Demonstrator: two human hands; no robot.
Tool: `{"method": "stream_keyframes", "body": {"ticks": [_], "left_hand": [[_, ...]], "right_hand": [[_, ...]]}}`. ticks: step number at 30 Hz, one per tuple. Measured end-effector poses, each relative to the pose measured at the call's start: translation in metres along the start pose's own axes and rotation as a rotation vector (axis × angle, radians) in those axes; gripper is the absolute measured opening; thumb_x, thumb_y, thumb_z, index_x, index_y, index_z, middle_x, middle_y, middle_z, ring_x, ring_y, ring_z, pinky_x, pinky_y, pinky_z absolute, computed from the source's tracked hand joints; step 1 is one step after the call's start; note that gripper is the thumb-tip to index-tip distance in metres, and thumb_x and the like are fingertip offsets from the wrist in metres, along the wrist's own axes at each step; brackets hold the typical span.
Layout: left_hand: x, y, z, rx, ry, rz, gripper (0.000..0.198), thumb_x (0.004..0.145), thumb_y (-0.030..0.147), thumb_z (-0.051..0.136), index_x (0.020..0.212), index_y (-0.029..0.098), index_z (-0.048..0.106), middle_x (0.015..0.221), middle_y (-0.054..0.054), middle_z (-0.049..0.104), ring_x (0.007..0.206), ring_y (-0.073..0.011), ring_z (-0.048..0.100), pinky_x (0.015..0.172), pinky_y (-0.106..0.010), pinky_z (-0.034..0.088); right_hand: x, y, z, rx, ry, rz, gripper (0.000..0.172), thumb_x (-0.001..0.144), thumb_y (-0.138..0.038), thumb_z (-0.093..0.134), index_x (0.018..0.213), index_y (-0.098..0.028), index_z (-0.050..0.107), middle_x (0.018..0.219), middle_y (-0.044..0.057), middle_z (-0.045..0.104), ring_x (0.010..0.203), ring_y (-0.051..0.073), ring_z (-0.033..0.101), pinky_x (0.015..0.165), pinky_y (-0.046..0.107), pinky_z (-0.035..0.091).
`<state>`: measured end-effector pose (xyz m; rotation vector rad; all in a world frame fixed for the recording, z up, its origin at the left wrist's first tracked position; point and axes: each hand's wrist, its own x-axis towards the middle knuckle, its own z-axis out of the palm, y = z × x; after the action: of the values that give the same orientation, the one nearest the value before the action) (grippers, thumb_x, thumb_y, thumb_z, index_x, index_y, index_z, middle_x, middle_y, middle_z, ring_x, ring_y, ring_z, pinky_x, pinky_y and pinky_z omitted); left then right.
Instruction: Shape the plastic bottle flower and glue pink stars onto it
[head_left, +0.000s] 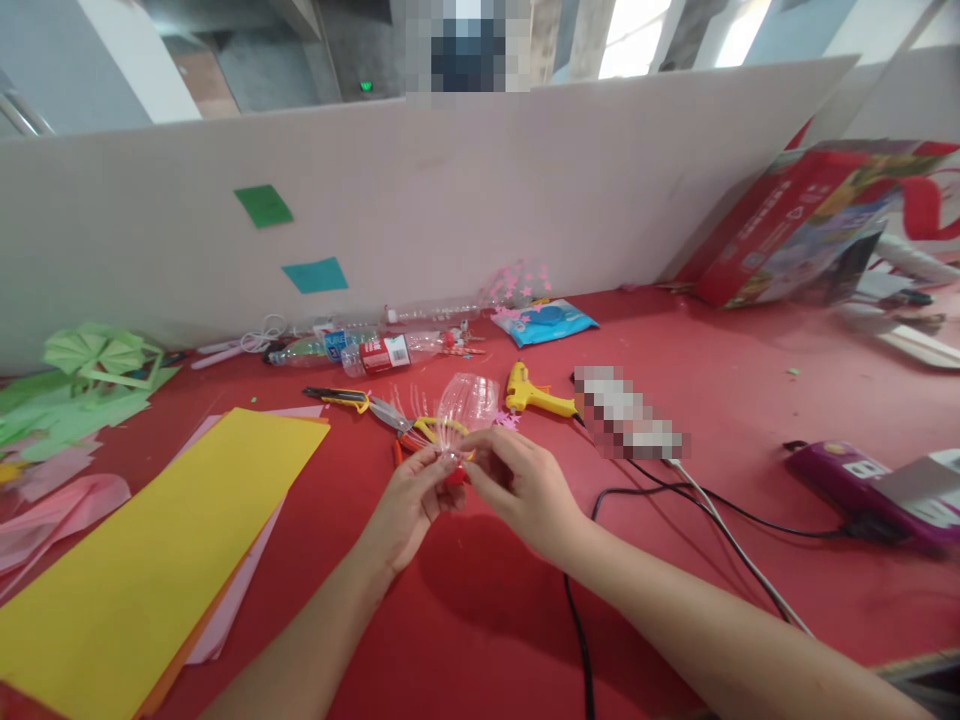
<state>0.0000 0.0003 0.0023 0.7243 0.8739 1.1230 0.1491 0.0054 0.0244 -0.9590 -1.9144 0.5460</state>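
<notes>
My left hand (409, 500) and my right hand (517, 480) meet above the red table (750, 400), both pinching a clear cut-off plastic bottle piece (466, 405) with thin strips cut along its edge. The piece is held tilted, its rounded end pointing away from me. Just behind the hands lie scissors with orange and yellow handles (409, 430) and a yellow glue gun (534, 396). A yellow and black utility knife (337, 397) rests to the left of the scissors.
Yellow paper sheets (150, 560) lie at the left, with green folded paper (97, 370) beyond. Plastic bottles (375, 350) and a blue packet (544, 322) sit by the white partition (450, 200). Black cables (675, 500) run right toward a purple device (862, 490). A red box (795, 225) leans at the far right.
</notes>
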Motion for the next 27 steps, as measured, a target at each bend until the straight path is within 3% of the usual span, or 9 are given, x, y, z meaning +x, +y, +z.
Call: {"method": "stream_keyframes", "body": {"ticks": [5,12,19,27], "left_hand": [[-0.0014,-0.0032,0.0004,0.057,-0.03,0.005,0.028,0.067,0.033,0.076,0.083,0.015,0.061,0.062,0.003,0.059,0.048,-0.0077,0.054,0.047,-0.02,0.038],[-0.0016,0.0004,0.0009,-0.021,0.002,0.012,0.026,0.067,0.03,0.076,0.078,0.015,0.059,0.064,0.004,0.06,0.05,-0.0069,0.055,0.05,-0.02,0.041],[-0.0014,-0.0009,0.0005,0.001,-0.019,0.037,0.025,0.068,0.029,0.075,0.08,0.014,0.061,0.066,0.002,0.06,0.052,-0.0086,0.058,0.05,-0.02,0.042],[0.0005,-0.0009,-0.0042,-0.017,0.004,0.048,0.023,0.069,0.029,0.075,0.081,0.013,0.063,0.069,0.0,0.063,0.056,-0.0088,0.059,0.054,-0.02,0.045]], "right_hand": [[-0.0007,0.0046,0.0015,-0.09,0.028,-0.014,0.007,0.083,-0.018,0.053,0.085,-0.018,0.059,0.067,-0.001,0.057,0.056,0.01,0.05,0.053,0.02,0.038],[-0.004,0.0057,0.0009,-0.109,0.052,-0.224,0.02,0.089,-0.013,0.044,0.092,-0.018,0.063,0.08,0.004,0.062,0.062,0.011,0.057,0.056,0.021,0.044],[-0.0022,0.0047,0.0016,-0.06,0.056,-0.081,0.013,0.085,-0.014,0.05,0.086,-0.018,0.063,0.079,0.003,0.062,0.058,0.01,0.054,0.054,0.021,0.043],[-0.0033,0.0094,0.0092,0.055,0.024,-0.098,0.014,0.085,-0.014,0.049,0.083,-0.019,0.062,0.077,0.003,0.063,0.065,0.013,0.058,0.06,0.024,0.047]]}}
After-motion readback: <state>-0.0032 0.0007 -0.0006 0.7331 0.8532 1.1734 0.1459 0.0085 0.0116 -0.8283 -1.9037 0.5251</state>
